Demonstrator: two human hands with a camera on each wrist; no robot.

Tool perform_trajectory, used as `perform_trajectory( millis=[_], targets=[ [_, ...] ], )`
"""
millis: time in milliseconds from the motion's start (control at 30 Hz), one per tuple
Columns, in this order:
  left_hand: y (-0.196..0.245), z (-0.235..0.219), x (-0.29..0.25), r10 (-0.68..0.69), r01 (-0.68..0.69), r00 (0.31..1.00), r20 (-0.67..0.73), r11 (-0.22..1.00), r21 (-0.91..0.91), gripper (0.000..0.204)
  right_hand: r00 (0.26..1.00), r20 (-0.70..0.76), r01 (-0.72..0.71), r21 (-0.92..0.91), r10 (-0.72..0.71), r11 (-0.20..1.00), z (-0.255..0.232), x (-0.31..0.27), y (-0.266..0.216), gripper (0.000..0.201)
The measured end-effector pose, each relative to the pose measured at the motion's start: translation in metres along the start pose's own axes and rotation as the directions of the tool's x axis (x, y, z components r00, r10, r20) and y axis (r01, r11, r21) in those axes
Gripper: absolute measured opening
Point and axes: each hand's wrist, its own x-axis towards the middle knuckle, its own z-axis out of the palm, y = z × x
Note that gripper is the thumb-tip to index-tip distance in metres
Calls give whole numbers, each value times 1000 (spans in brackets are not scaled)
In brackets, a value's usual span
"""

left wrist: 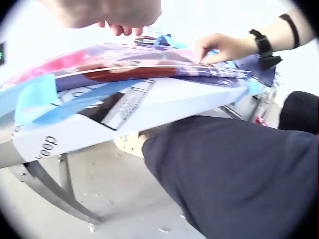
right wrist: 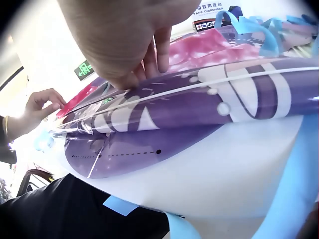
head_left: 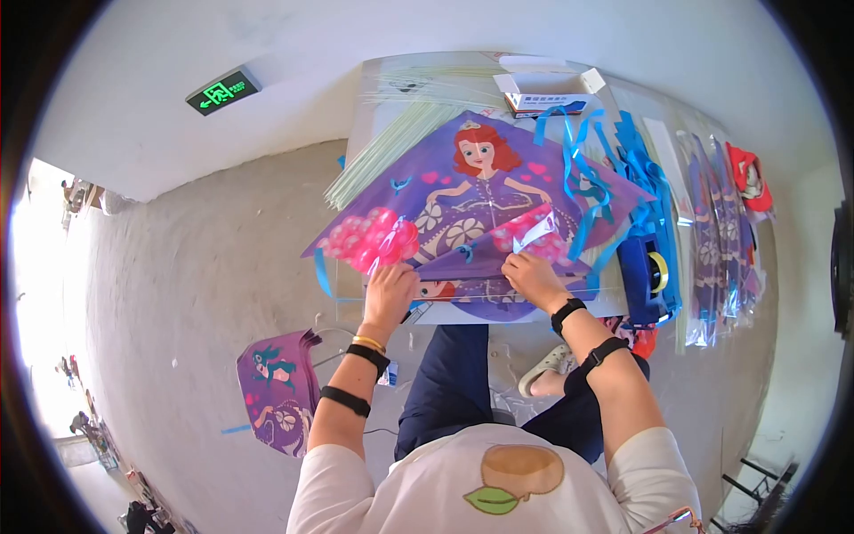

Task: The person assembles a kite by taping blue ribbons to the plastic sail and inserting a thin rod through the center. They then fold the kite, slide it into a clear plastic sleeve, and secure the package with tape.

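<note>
A purple kite sheet (head_left: 480, 191) printed with a red-haired princess lies on the table, its near edge folded up. Along that fold runs a thin white rod (right wrist: 174, 91). My left hand (head_left: 391, 294) pinches the fold below the pink balloon print on the left. Farther right, my right hand (head_left: 536, 280) pinches the same edge, its fingertips curled over the film in the right wrist view. Under the fold, more purple printed film (right wrist: 117, 154) overhangs a white surface. A light blue ribbon (head_left: 322, 274) hangs from the sheet's left corner.
Pale thin rods (head_left: 391, 142) lie at the back left, near an open white box (head_left: 550, 92). Blue ribbons (head_left: 632, 160) and a blue tape dispenser (head_left: 642, 280) are at the right, beside bagged kites (head_left: 712, 231). More printed sheets (head_left: 280, 392) hang low at the left.
</note>
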Motion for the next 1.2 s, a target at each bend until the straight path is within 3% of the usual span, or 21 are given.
perform_trajectory(
  millis=[67,133,167,233,400,467,533,600,633,667,700,733,767,833,933,1000,1067,1133,1200],
  targets=[
    [25,4,-3,-9,8,999,40,1000,12,26,1000,4,-8,-16,8,1000,0,-1,0,10],
    [58,15,-4,84,-90,977,195,996,22,56,1000,2,-11,0,11,1000,4,-4,0,13],
    [65,21,-5,92,-96,977,191,995,14,56,1000,4,-18,-9,18,1000,5,-6,0,13],
    [76,37,-4,50,-83,953,299,991,100,74,1000,-20,-3,20,3,1000,4,-10,0,15],
    [76,60,0,28,-70,950,311,990,124,76,998,11,-56,15,56,998,1,-19,-5,18],
    [74,65,-3,-1,-41,944,330,992,122,77,997,-76,-30,22,32,999,1,-22,-6,23],
    [73,71,-3,10,-47,946,324,993,105,77,996,-69,-51,43,54,998,-5,-25,-3,28],
    [75,70,-3,-9,-34,950,311,991,132,77,952,-209,-189,176,224,966,-23,-27,2,27],
    [76,69,-3,-16,-26,949,314,992,127,76,902,-298,-277,159,313,948,-29,-30,16,26],
    [76,70,-4,-10,-28,949,314,993,115,76,902,-293,-285,151,318,947,-27,-39,34,26],
    [76,70,-3,-17,-23,948,318,992,122,76,739,-373,-481,290,561,827,-26,-47,53,27],
    [76,71,-2,-24,-19,947,321,991,131,76,510,-408,-616,441,757,653,-22,-55,75,27],
    [76,72,-2,-30,-17,944,328,990,139,76,507,-410,-621,436,758,652,-16,-65,97,27],
    [75,72,-1,-26,-21,944,329,990,140,76,342,-335,-640,601,878,478,-5,-78,135,33],
    [75,73,-2,-39,-16,940,338,987,158,77,326,-241,-674,619,914,404,1,-71,157,42],
    [76,72,-1,-43,-17,937,347,985,170,76,372,-232,-712,550,899,437,11,-65,161,45],
    [75,73,-1,-49,-11,936,348,986,166,76,508,-360,-841,-10,783,541,3,-49,143,44],
    [75,73,-1,-53,-4,937,345,986,164,76,548,-358,-812,-7,756,584,0,-42,138,38],
    [76,73,-1,-49,-8,940,338,986,165,75,532,-354,-740,247,769,625,1,-38,142,30]
  ],
)
